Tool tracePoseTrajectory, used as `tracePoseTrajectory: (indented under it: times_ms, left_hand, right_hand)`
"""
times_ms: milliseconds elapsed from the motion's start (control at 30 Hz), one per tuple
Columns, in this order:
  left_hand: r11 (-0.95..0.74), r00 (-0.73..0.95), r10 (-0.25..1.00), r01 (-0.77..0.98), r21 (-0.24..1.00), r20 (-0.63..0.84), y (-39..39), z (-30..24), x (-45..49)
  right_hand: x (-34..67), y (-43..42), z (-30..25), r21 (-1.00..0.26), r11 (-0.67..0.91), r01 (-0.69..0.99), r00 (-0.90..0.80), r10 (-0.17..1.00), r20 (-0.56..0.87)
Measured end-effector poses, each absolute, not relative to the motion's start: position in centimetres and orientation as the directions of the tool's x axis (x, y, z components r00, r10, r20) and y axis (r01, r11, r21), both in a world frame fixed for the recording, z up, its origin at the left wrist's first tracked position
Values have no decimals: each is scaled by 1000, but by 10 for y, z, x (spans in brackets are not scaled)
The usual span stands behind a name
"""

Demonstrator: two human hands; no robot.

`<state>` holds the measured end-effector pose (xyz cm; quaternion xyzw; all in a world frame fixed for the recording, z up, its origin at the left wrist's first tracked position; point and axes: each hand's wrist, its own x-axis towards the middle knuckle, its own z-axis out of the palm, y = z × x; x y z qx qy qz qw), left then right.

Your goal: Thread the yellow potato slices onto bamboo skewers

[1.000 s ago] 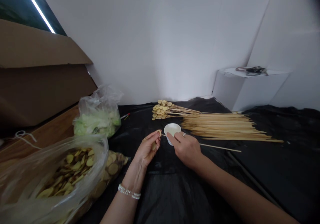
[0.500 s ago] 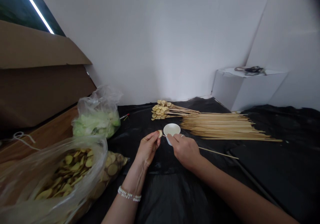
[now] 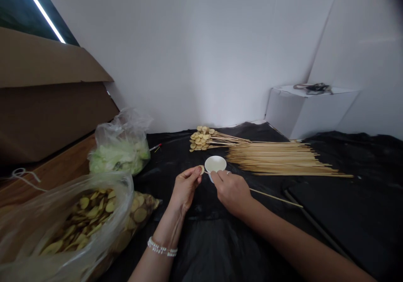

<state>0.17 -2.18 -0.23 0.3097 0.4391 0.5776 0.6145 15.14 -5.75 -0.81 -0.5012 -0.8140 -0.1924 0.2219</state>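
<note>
My left hand (image 3: 185, 187) pinches a round yellow potato slice (image 3: 201, 169) between thumb and fingers. My right hand (image 3: 231, 188) grips a thin bamboo skewer (image 3: 277, 198) whose tip meets the slice, the rest trailing off to the right over the black sheet. Just behind both hands stands a small white cup (image 3: 215, 163). Both hands hover low over the black-covered table (image 3: 220, 240).
A clear bag of potato slices (image 3: 78, 214) lies at the near left, a bag of green leaves (image 3: 121, 149) behind it. A pile of bare skewers (image 3: 283, 160) and several loaded skewers (image 3: 201, 138) lie further back. Cardboard boxes (image 3: 47, 101) stand left, a white box (image 3: 308, 105) right.
The hands have come closer together, and the skewer tip has reached the slice. The slice turned a little in my left fingers. The view shifted slightly.
</note>
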Motion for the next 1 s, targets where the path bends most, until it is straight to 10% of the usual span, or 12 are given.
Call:
tracePoseTrajectory:
  times_ms: [233,1000]
  left_hand:
    - [121,-42,987,-442,889,-155,-25,1,6]
    - [173,-2,981,-433,884,-193,-27,-4,10]
  right_hand:
    - [150,-59,-7,216,402,890,-434,600,673]
    - [150,-59,-5,-59,363,930,-316,872,374]
